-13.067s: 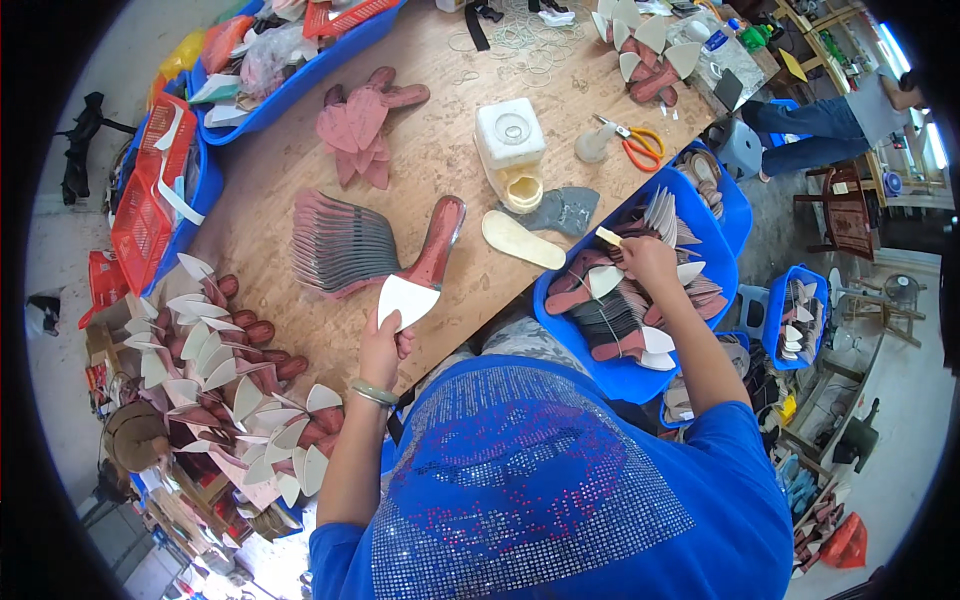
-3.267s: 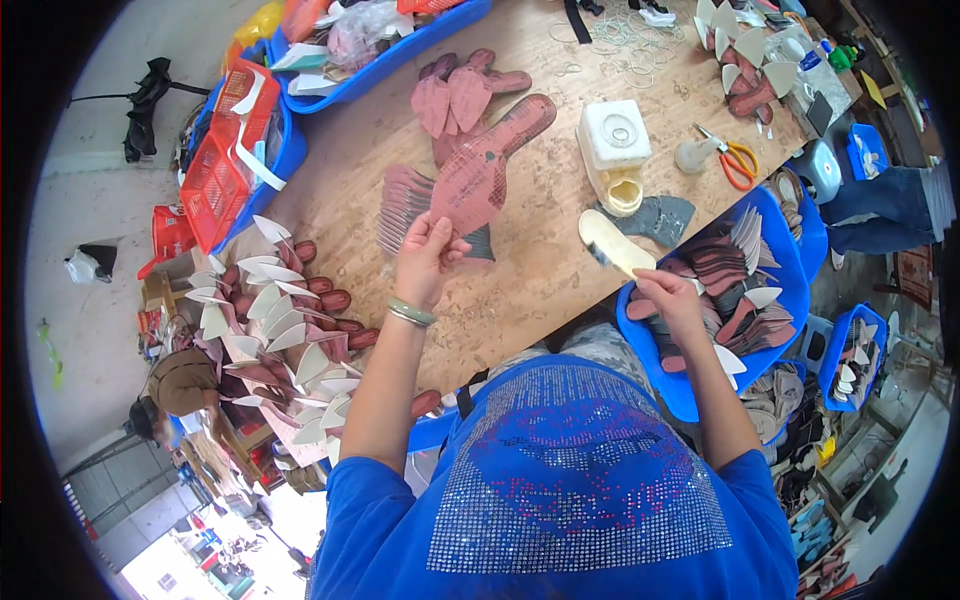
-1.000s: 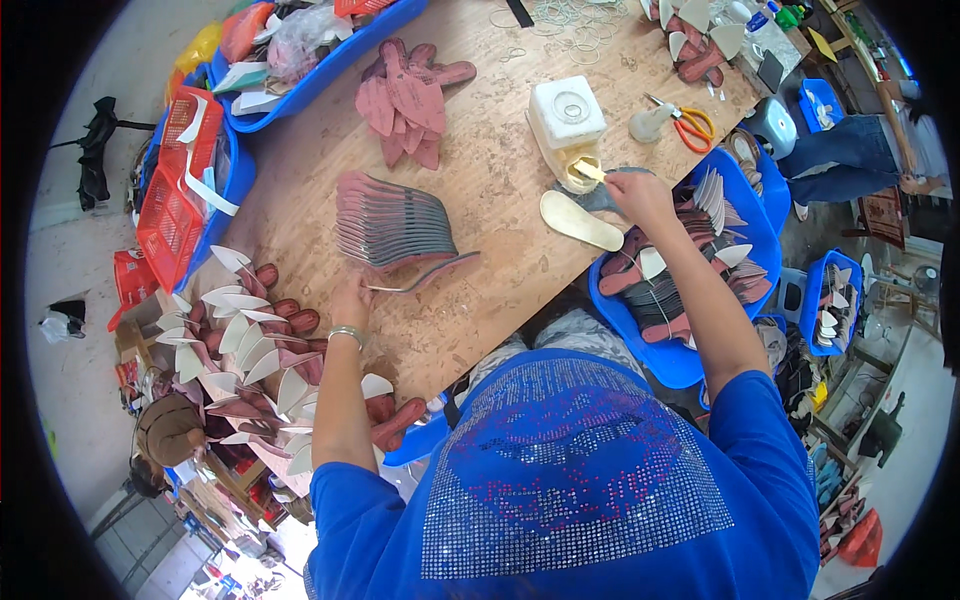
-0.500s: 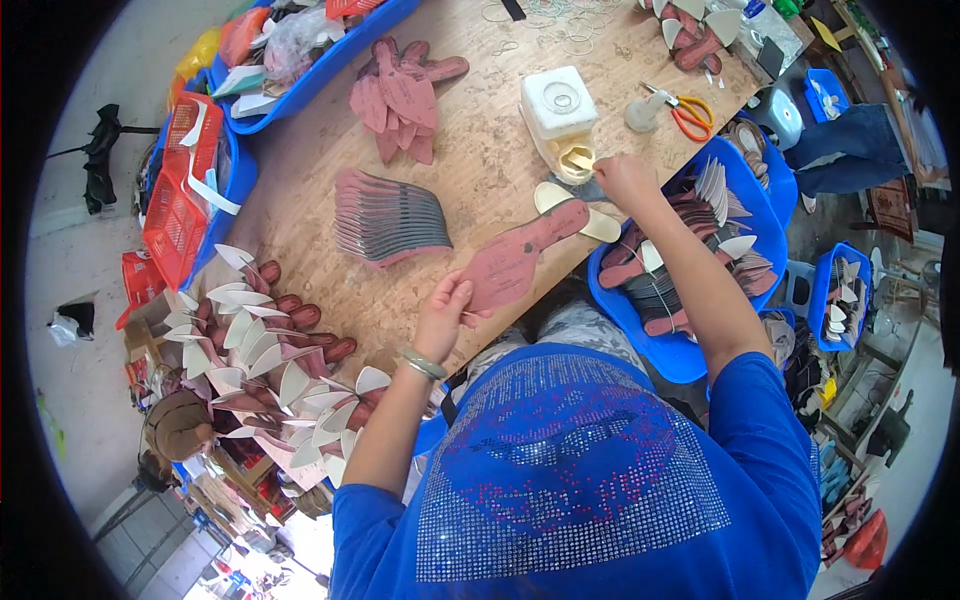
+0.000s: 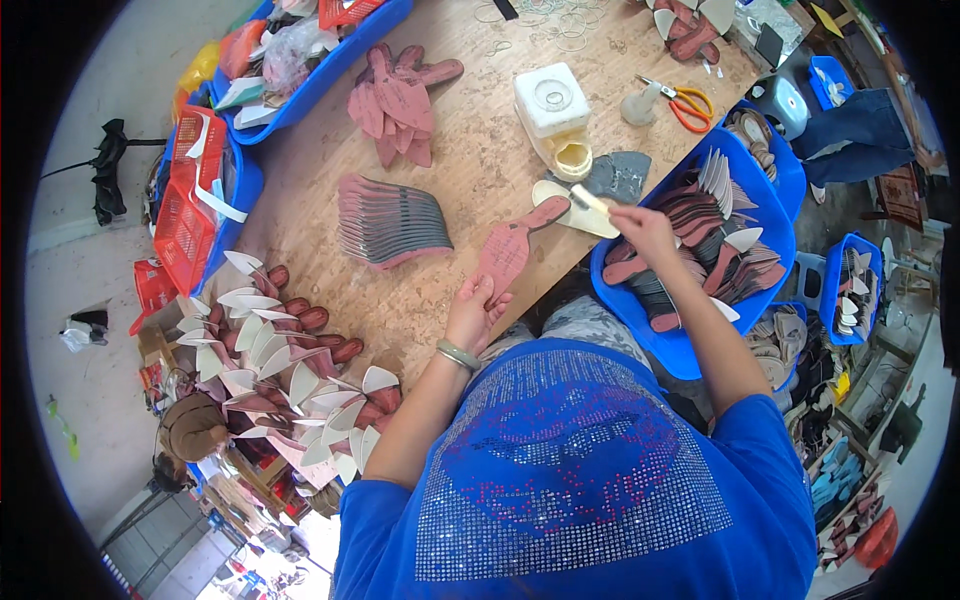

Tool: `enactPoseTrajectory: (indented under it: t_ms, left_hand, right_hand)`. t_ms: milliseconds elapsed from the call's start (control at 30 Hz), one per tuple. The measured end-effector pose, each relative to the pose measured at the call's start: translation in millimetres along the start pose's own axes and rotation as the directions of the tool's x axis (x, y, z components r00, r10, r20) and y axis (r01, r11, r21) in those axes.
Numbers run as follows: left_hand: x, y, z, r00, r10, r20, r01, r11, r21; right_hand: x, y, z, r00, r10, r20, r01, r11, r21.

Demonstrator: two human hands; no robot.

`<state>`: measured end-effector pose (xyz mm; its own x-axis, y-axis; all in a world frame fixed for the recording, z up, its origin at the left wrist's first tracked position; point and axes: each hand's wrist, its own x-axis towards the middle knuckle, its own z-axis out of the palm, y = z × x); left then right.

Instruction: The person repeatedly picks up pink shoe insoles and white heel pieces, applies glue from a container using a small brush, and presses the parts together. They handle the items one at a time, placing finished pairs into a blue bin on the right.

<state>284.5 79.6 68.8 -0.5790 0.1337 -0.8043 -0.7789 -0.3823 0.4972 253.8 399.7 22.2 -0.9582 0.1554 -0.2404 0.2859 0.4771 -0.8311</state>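
Note:
My left hand [image 5: 474,314] is closed on the broad end of a pink shoe insole [image 5: 507,252], its narrow heel end pointing up and away. In my right hand [image 5: 645,232] is a small brush [image 5: 591,200] with a pale handle, its tip just right of the insole's heel end. A cream sole-shaped piece [image 5: 597,223] lies on the table below the brush. Just beyond the brush stands a white plastic container [image 5: 553,103] with a yellowed open mouth. A dark grey flat sheet [image 5: 622,174] rests to the container's right.
Fanned insoles [image 5: 392,222] and an insole pile [image 5: 395,112] lie on the wooden table [image 5: 470,110]. Pliers with orange-yellow handles [image 5: 690,108] sit beside a small whitish bottle [image 5: 638,106]. A blue bin [image 5: 660,350] of insoles is at my right; insoles with white flaps [image 5: 265,350] crowd the left.
My right hand has drawn back from the container's mouth, and the brush now shows in it. My left hand has shifted slightly right, with the insole turned more upright.

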Motion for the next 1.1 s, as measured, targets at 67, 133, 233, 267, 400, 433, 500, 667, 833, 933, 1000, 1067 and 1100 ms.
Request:
enactPoseTrajectory:
  t_ms: [67,133,233,267,400,433,500,667,833,933,1000,1067,1100]
  left_hand:
    - [4.3,-3.3,-7.0,0.999,-0.026,-0.024,0.025,0.999,-0.026]
    - [4.1,-3.1,-6.2,0.999,-0.036,-0.022,0.035,0.998,-0.061]
    - [3.6,-1.1,-3.7,0.998,-0.060,-0.026,0.058,0.995,-0.081]
    - [3.8,-0.8,-3.5,0.997,-0.069,-0.028,0.066,0.994,-0.084]
    - [3.8,-1.5,-4.8,0.994,-0.096,-0.042,0.091,0.990,-0.109]
    - [5.2,-2.0,-5.7,0.994,-0.104,-0.046,0.097,0.986,-0.133]
    - [8.2,-1.9,-8.0,0.993,-0.114,-0.039,0.106,0.981,-0.163]
    - [16.4,1.2,-24.0,0.996,-0.089,-0.001,0.089,0.994,-0.071]
    - [24.3,18.6,-29.0,0.988,0.116,0.105,-0.149,0.908,0.392]
    - [25.5,28.7,-27.1,0.964,0.210,0.160,-0.264,0.747,0.610]
    - [25.5,29.4,-24.1,0.943,0.273,0.192,-0.328,0.662,0.674]
    - [23.4,28.0,-21.0,0.906,0.356,0.231,-0.408,0.586,0.700]
    - [22.9,27.3,-19.1,0.898,0.375,0.231,-0.414,0.539,0.733]
  right_hand:
    - [-21.1,-8.4,3.9,0.973,0.152,0.172,-0.193,0.946,0.260]
    - [-40.4,-36.6,6.8,0.895,0.283,0.345,-0.395,0.862,0.319]
    - [-47.2,-40.6,27.9,0.942,-0.010,0.334,-0.128,0.912,0.389]
    - [-44.6,-41.2,32.8,0.935,0.028,0.354,-0.159,0.925,0.346]
    - [-30.4,-24.3,55.7,0.970,0.047,0.238,-0.122,0.943,0.310]
    - [-26.8,-19.0,60.0,0.981,0.035,0.193,-0.087,0.959,0.271]
    - [-26.0,-5.9,59.8,0.993,0.034,0.111,-0.052,0.986,0.160]
    - [-27.1,1.7,43.8,0.988,0.154,0.007,-0.154,0.988,-0.012]
    - [-9.9,9.1,42.3,0.983,0.177,-0.049,-0.182,0.972,-0.149]
    - [3.5,15.2,46.9,0.993,0.074,-0.094,-0.095,0.968,-0.233]
    - [10.8,12.3,50.7,0.994,0.019,-0.109,-0.046,0.968,-0.249]
    - [15.1,3.6,51.5,0.993,-0.031,-0.110,0.004,0.972,-0.236]
    - [14.2,-0.2,50.3,0.994,-0.078,-0.079,0.057,0.969,-0.242]
